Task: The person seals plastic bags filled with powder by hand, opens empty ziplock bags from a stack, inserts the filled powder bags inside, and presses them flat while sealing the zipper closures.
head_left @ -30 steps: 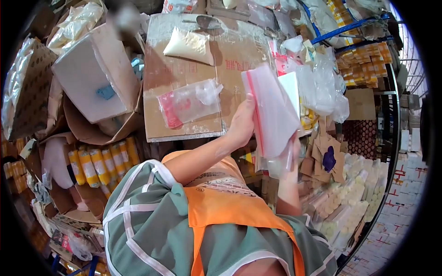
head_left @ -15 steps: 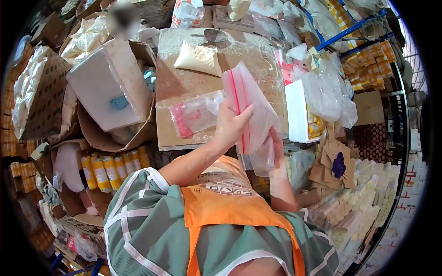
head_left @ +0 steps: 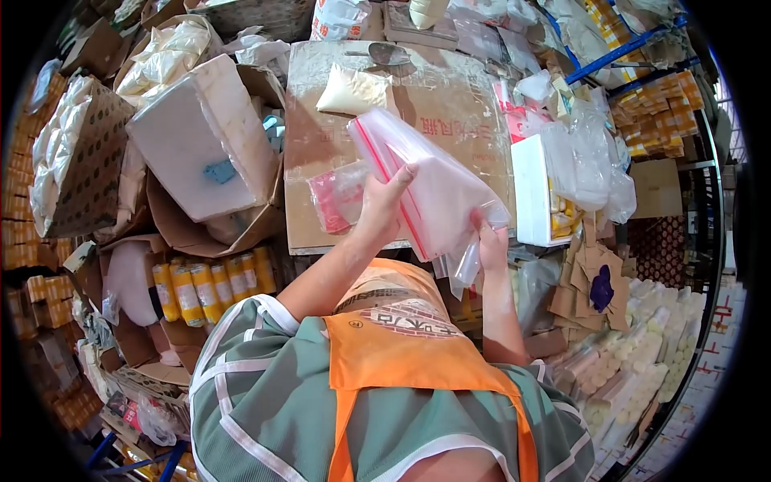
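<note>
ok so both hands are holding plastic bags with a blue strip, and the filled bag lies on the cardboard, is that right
Not quite: the head view shows that the strip is red, not blue. The left hand and right hand do hold the plastic bags, and the filled bag lies on the cardboard.

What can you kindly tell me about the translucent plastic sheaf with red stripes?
The translucent plastic sheaf with red stripes looks thin, glossy and flexible, possibly several stacked bags. Its stripes run along the left edge. It is held slanted over the brown cardboard surface, the left hand gripping the striped edge, the right hand the opposite side.
</note>
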Demonstrator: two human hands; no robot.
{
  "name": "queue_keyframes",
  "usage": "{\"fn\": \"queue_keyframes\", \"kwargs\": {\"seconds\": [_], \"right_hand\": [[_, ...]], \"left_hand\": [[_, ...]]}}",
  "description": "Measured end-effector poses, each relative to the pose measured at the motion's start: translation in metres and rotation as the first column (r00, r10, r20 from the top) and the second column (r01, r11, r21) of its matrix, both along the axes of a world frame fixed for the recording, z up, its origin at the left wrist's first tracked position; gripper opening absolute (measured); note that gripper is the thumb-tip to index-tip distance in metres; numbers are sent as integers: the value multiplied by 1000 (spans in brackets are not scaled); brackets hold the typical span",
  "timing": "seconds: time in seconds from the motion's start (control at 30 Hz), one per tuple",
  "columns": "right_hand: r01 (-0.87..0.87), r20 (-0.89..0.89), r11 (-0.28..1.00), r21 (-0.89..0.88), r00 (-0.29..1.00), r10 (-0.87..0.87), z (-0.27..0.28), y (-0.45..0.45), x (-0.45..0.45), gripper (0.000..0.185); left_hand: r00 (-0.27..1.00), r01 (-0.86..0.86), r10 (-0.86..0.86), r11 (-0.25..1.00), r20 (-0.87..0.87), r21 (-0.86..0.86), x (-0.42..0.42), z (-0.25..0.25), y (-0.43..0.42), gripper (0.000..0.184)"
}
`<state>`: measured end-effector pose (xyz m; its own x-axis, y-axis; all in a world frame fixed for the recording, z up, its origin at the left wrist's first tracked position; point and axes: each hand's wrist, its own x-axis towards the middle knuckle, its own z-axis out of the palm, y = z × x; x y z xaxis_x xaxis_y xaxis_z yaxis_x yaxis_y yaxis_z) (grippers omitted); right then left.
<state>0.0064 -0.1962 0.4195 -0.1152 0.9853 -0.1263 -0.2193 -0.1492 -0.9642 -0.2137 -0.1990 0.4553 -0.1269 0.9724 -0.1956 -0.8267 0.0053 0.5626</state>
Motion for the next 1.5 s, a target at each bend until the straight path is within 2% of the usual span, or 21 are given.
{"fn": "queue_keyframes", "kwargs": {"seconds": [0.07,0.1,0.17,0.2,0.27,0.4,0.43,0.47,0.5,0.6,0.63,0.7,0.83,0.9,1.0,1.07,1.17,1.23,1.27,1.33,1.5], "right_hand": [[-30,144,998,59,989,21,-4,-2,4,33],[-33,146,998,60,989,24,-6,-4,4,33],[-46,-2,997,56,999,47,-6,-5,-1,34],[-55,-2,996,63,998,55,-6,-4,-7,34],[-178,-385,937,-302,922,51,-6,1,-27,35],[-287,-346,914,-287,921,181,-7,-15,-48,39],[-513,-723,753,-412,687,73,-15,-19,-46,42],[-740,-922,555,-380,350,-165,-21,-21,-43,44],[-753,-941,566,-334,295,-163,-30,-21,-48,44],[-613,-909,728,-307,416,-33,-26,-13,-83,43],[-595,-906,747,-298,422,-25,-26,-10,-94,43],[-579,-907,764,-285,422,-18,-28,-8,-105,42],[-595,-909,753,-282,416,-12,-33,-3,-113,41],[-614,-908,734,-291,420,-8,-37,0,-108,40],[-651,-921,703,-287,390,-15,-42,6,-107,39],[-669,-929,691,-275,369,-12,-45,12,-106,39],[-708,-941,655,-265,339,-14,-49,19,-108,38],[-737,-944,624,-259,331,0,-52,22,-109,37],[-752,-944,608,-256,330,10,-54,24,-107,37],[-793,-937,548,-265,345,46,-57,25,-97,36],[-880,-905,342,-330,398,152,-55,10,-45,35]], "left_hand": [[996,-3,-3,997,-88,-74,-2,7,1,43],[996,-5,-1,997,-86,-73,-1,6,2,43],[985,17,-41,989,-166,-145,1,2,6,37],[986,8,-31,990,-166,-139,5,-2,7,37],[976,-111,79,982,-204,-153,14,-4,15,31],[963,-108,54,975,-263,-193,12,-6,23,32],[962,-108,53,974,-267,-197,12,-11,23,32],[961,-117,69,978,-267,-170,11,-17,24,34],[960,-126,83,981,-268,-146,9,-23,23,35],[980,-122,85,972,-181,-202,6,-34,21,34],[979,-120,80,969,-186,-216,4,-31,18,34],[998,-42,29,972,-59,-232,-2,-18,12,32],[984,-64,34,983,-176,-170,-9,-22,9,28],[894,-92,53,994,-444,-65,-2,-17,7,26],[829,-75,15,994,-559,-84,13,-23,9,31],[795,-154,57,982,-604,-109,25,-11,10,30],[784,-145,17,977,-621,-155,33,-6,15,28],[872,-241,91,935,-481,-260,33,-17,21,28],[859,-256,93,930,-503,-265,34,-14,23,28],[916,-268,184,942,-357,-203,40,-2,27,27],[859,-276,134,934,-494,-227,60,29,37,28]]}}
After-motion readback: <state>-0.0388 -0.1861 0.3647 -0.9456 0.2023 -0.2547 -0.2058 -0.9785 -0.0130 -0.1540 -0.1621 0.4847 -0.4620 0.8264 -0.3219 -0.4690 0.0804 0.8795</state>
